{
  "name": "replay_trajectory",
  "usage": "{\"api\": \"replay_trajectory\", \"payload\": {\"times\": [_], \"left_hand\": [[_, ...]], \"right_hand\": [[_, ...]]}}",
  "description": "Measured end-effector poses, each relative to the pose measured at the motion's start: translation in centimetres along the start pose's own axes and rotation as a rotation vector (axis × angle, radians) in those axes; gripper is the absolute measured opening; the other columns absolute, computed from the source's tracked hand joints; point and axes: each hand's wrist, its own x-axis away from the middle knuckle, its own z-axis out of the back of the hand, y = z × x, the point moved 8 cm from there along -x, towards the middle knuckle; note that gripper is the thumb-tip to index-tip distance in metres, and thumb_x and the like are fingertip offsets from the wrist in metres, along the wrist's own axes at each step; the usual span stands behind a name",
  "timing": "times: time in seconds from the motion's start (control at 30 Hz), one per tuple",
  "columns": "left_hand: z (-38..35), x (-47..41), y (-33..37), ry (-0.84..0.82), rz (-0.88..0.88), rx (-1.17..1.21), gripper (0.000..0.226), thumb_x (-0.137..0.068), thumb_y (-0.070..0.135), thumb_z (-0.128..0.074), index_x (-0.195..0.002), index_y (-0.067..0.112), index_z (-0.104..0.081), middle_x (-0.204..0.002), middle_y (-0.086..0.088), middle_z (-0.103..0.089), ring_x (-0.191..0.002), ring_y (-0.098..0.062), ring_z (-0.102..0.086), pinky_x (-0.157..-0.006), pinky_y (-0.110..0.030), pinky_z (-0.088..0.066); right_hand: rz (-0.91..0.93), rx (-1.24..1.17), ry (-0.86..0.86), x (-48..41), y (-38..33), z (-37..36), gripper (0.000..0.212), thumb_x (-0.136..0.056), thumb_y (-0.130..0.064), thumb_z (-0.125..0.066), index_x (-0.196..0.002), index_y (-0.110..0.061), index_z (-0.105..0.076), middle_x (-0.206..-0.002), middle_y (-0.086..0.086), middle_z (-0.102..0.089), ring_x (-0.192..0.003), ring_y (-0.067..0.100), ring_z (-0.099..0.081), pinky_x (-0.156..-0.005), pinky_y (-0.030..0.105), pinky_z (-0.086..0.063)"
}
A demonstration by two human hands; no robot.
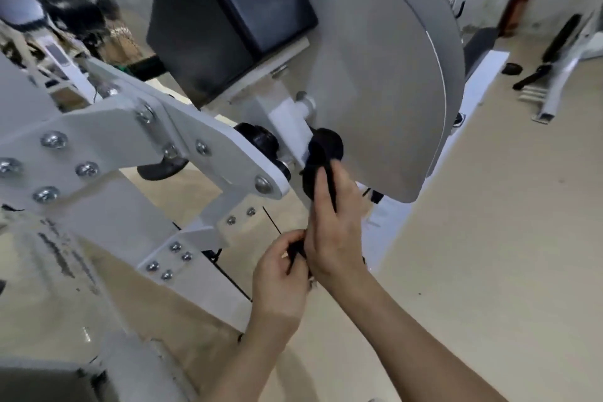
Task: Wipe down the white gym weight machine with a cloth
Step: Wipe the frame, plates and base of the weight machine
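1 cloth (319, 158) gripped: left hand (280, 274), right hand (337, 228), beside disc (375, 91) edge.

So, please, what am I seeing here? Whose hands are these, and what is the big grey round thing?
This is one picture, from a camera worn on the person's head, looking down at their own hands. The grey round plate belongs to a white gym weight machine with bolted arms. The right hand holds a black cloth against the machine near the plate's lower edge; the left hand pinches the cloth's loose end. Below is a beige floor.
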Motion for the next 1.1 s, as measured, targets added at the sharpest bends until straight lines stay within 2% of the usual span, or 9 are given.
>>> {"api": "replay_trajectory", "payload": {"times": [0.07,0.2,0.37,0.53,0.6,0.67,0.8,0.97,1.1], "left_hand": [[0.2,-0.7,1.1,-0.021,0.006,0.086,0.042,-0.095,0.0,-0.049,-0.096,0.037,-0.068,-0.085,-0.001,-0.074,-0.077,-0.019,-0.068,-0.073,-0.046,-0.056],[-0.4,-0.3,2.2,-0.113,-0.098,0.062,0.045,-0.089,0.009,-0.059,-0.117,0.044,-0.06,-0.102,0.001,-0.073,-0.094,-0.027,-0.07,-0.082,-0.051,-0.055],[-2.5,1.9,-0.3,-0.135,-0.136,-0.208,0.081,-0.079,0.003,-0.07,-0.129,0.057,-0.036,-0.13,0.003,-0.059,-0.093,-0.009,-0.068,-0.073,-0.018,-0.052],[-2.9,1.9,1.9,-0.045,-0.204,-0.215,0.079,-0.078,-0.002,-0.064,-0.119,0.062,-0.042,-0.102,0.008,-0.068,-0.088,-0.008,-0.068,-0.072,-0.023,-0.052],[-2.0,1.1,4.4,0.042,-0.273,-0.244,0.06,-0.078,0.008,-0.062,-0.117,0.051,-0.046,-0.095,0.006,-0.068,-0.085,-0.013,-0.068,-0.07,-0.032,-0.053],[-1.6,0.3,5.2,0.111,-0.281,-0.313,0.062,-0.075,0.02,-0.061,-0.132,0.035,-0.043,-0.114,0.002,-0.065,-0.101,-0.018,-0.065,-0.081,-0.04,-0.054],[-4.3,2.0,2.8,0.099,-0.351,-0.593,0.08,-0.079,0.028,-0.062,-0.15,0.02,-0.024,-0.144,-0.005,-0.046,-0.122,-0.017,-0.053,-0.096,-0.026,-0.046],[-7.3,4.4,-2.7,-0.037,-0.265,-0.888,0.089,-0.084,0.034,-0.069,-0.153,0.018,-0.016,-0.143,-0.002,-0.031,-0.108,-0.02,-0.058,-0.079,-0.023,-0.048],[-6.9,5.2,-0.8,0.028,-0.368,-1.086,0.064,-0.09,0.044,-0.056,-0.146,0.021,-0.035,-0.118,0.003,-0.052,-0.086,-0.014,-0.062,-0.06,-0.024,-0.051]], "right_hand": [[0.182,0.009,0.073,-2.7,-2.6,-0.9,0.048,-0.086,0.014,-0.048,-0.134,0.011,-0.047,-0.137,0.032,-0.045,-0.124,0.037,-0.044,-0.105,0.04,-0.037],[0.296,0.084,0.027,-3.3,-3.3,-1.1,0.057,-0.086,0.01,-0.044,-0.142,0.004,-0.039,-0.148,0.021,-0.037,-0.129,0.034,-0.041,-0.105,0.049,-0.037],[0.19,0.186,-0.177,1.8,2.3,1.1,0.044,-0.096,-0.011,-0.042,-0.137,0.004,-0.048,-0.145,0.02,-0.043,-0.129,0.036,-0.045,-0.101,0.055,-0.04],[0.248,0.094,-0.241,-3.1,-2.1,-0.4,0.067,-0.077,0.011,-0.041,-0.143,0.01,-0.033,-0.151,0.029,-0.029,-0.14,0.043,-0.03,-0.113,0.056,-0.027],[0.326,0.09,-0.271,-5.6,-4.0,-0.8,0.065,-0.08,0.004,-0.039,-0.145,0.007,-0.032,-0.153,0.026,-0.027,-0.143,0.039,-0.026,-0.118,0.051,-0.019],[0.372,0.106,-0.304,-6.0,-4.0,-0.9,0.061,-0.085,-0.004,-0.038,-0.145,0.006,-0.032,-0.154,0.024,-0.026,-0.144,0.036,-0.024,-0.119,0.046,-0.015],[0.277,0.16,-0.404,-0.8,1.1,-0.1,0.06,-0.09,-0.006,-0.052,-0.145,0.007,-0.031,-0.151,0.027,-0.03,-0.138,0.039,-0.032,-0.113,0.049,-0.03],[0.116,0.383,-0.52,5.4,9.1,2.9,0.056,-0.097,-0.032,-0.034,-0.144,-0.001,-0.036,-0.14,0.012,-0.049,-0.131,0.026,-0.045,-0.113,0.045,-0.029],[0.139,0.5,-0.48,4.5,10.7,5.0,0.034,-0.098,-0.027,-0.029,-0.111,-0.012,-0.056,-0.118,-0.001,-0.065,-0.121,0.022,-0.054,-0.096,0.042,-0.035]]}}
